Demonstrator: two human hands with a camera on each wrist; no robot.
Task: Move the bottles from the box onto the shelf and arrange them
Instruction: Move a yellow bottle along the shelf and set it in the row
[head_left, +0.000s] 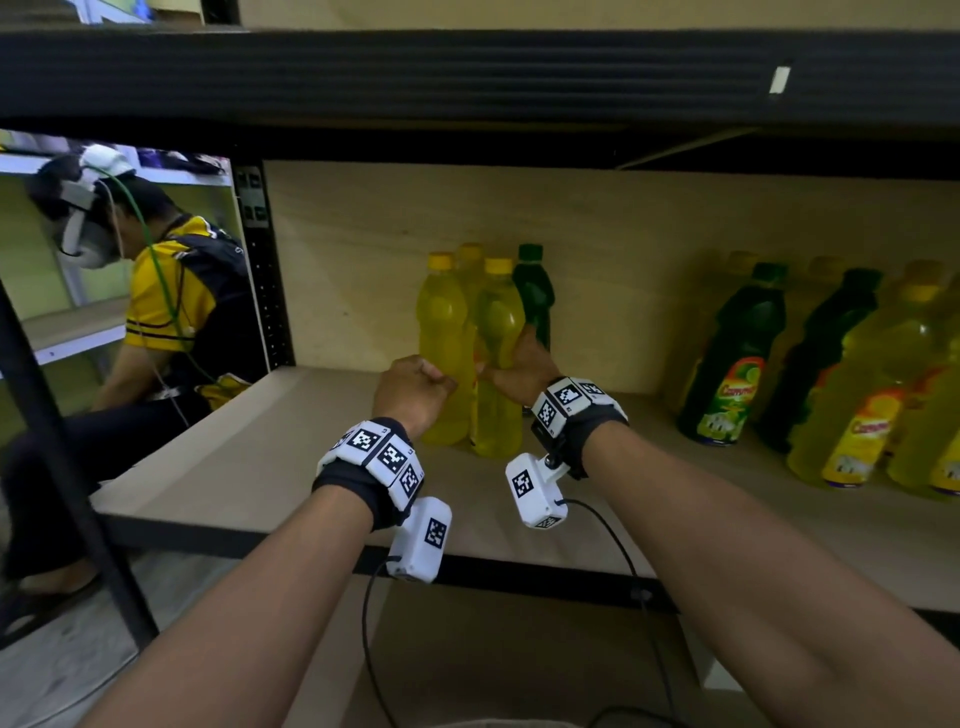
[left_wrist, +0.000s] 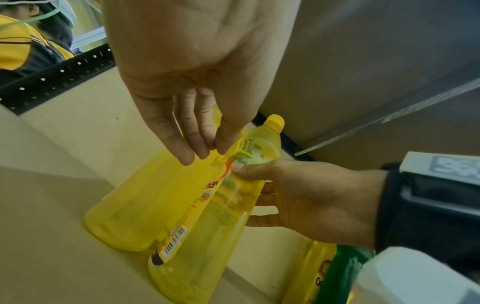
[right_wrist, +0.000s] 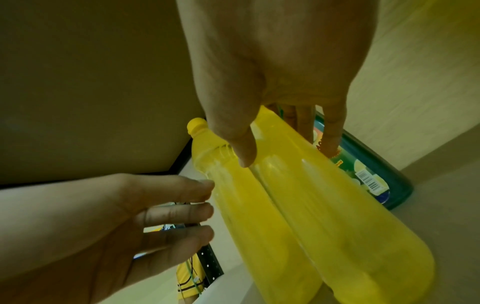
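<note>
Several bottles stand in a tight cluster on the wooden shelf (head_left: 249, 457). The front left yellow bottle (head_left: 441, 332) is touched by the straight fingertips of my left hand (head_left: 415, 387), seen closely in the left wrist view (left_wrist: 205, 150). My right hand (head_left: 522, 364) grips the front right yellow bottle (head_left: 498, 421) at its waist, thumb in front and fingers behind (right_wrist: 285, 148). Both yellow bottles stand side by side on the board. A green bottle (head_left: 532, 291) stands behind them, with another yellow one beside it.
A second row of green and yellow labelled bottles (head_left: 737, 358) fills the shelf's right end. The upper shelf beam (head_left: 467, 73) hangs low overhead. A black perforated post (head_left: 265, 270) marks the left end; beyond it another person (head_left: 166, 312) crouches. Bare board lies left of the cluster.
</note>
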